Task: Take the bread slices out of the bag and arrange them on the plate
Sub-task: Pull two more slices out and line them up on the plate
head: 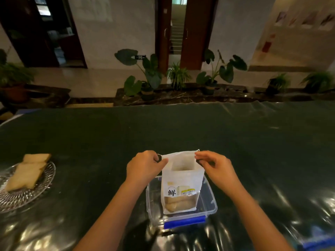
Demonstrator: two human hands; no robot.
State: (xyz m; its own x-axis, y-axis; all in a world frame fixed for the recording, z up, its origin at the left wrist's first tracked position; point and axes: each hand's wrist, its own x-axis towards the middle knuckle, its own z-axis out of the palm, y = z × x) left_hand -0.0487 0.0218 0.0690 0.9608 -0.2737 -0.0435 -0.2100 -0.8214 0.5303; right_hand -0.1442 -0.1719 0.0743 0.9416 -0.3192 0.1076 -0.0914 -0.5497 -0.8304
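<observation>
A white bread bag (181, 180) stands upright inside a clear plastic box (211, 201) near the table's front edge. Its top is spread wide, and bread slices (178, 202) show through its lower window. My left hand (145, 166) pinches the bag's top left corner. My right hand (215, 166) pinches the top right corner. At the far left a clear glass plate (45, 183) carries a few bread slices (25, 175) laid overlapping, one reaching past the plate's far rim.
A dark glossy cloth covers the table (181, 127). The box has a blue latch (184, 221) on its near side. Another blue edge (319, 241) shows at the lower right corner. Potted plants (145, 77) line the floor behind the table.
</observation>
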